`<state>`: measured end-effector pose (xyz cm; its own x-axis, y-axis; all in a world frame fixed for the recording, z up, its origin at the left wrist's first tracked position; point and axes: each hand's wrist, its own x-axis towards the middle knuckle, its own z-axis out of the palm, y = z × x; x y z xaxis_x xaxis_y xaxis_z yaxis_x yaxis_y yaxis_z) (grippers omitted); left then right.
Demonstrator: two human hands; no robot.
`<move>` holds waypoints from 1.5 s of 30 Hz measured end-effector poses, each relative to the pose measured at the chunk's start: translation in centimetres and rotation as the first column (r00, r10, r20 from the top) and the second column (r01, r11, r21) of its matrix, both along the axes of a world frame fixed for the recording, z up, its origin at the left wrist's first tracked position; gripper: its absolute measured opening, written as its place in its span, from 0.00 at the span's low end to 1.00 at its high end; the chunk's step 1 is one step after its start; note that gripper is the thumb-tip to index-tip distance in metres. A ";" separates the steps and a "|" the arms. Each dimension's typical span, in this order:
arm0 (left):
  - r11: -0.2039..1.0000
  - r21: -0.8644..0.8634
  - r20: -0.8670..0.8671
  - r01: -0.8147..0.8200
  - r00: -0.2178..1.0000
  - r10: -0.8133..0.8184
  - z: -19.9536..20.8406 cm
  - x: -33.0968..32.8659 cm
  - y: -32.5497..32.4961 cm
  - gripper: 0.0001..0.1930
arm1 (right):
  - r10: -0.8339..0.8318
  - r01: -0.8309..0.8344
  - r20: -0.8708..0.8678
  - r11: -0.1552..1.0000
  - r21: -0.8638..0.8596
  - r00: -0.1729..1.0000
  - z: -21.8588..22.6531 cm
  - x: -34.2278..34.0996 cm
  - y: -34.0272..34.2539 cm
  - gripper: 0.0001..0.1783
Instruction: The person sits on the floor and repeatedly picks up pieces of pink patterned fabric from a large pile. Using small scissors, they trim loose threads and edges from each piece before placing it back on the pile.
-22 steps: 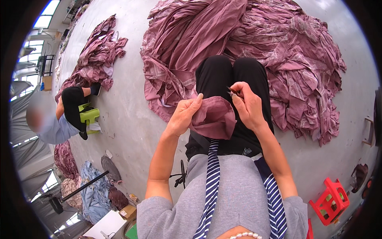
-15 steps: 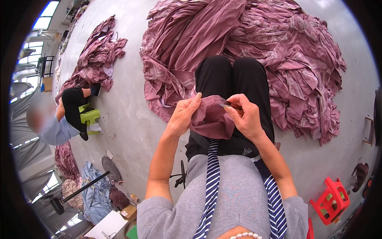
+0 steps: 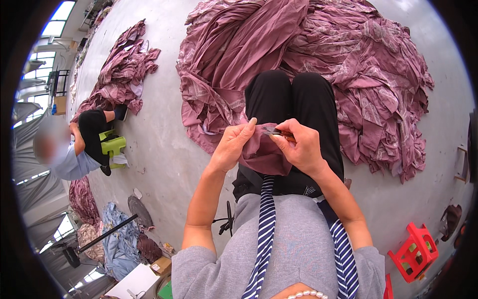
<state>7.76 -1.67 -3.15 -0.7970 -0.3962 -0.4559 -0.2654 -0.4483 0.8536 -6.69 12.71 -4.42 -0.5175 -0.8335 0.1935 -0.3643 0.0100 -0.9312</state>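
Observation:
Over my black-trousered lap, my left hand pinches the edge of a mauve fabric piece between thumb and fingers. The cloth hangs in a fold toward my waist. My right hand is closed round small thread snips, with metal blades and what looks like an orange-brown handle. Their blades point left at the held edge, close to my left thumb. Whether they touch the cloth or a thread is too small to tell. Beyond my knees spreads a big heap of the same mauve fabric, patterned in white.
To the left, a person sits on a green stool beside another mauve pile. At lower left lie blue cloth and a dark pole on a round base. A red plastic stool stands at lower right.
My right hand has turned and shifted slightly, so the snips' blades now show and sit farther left, nearer my left thumb. My left hand keeps its hold on the fabric.

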 end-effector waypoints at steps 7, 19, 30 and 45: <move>0.997 -0.012 0.002 -0.070 0.998 0.070 -0.4 0.2 0.2 0.19 | -0.186 0.182 0.198 0.983 0.035 0.962 -0.7 -1.0 0.4 0.10; 0.058 -0.169 -0.361 -0.984 0.116 0.925 6.2 35.8 -29.5 0.11 | -0.463 0.549 0.478 0.834 -0.049 0.747 -6.9 -12.8 5.6 0.11; -0.171 -0.274 -0.406 -0.946 -0.047 0.912 11.6 45.0 -35.6 0.11 | -0.824 0.798 0.203 0.565 0.209 0.529 -20.1 -23.0 15.1 0.18; 0.847 -0.518 0.691 0.116 0.641 0.335 -4.9 22.0 -13.4 0.11 | 0.200 0.229 -0.543 0.750 0.620 0.815 -25.7 -30.0 1.6 0.21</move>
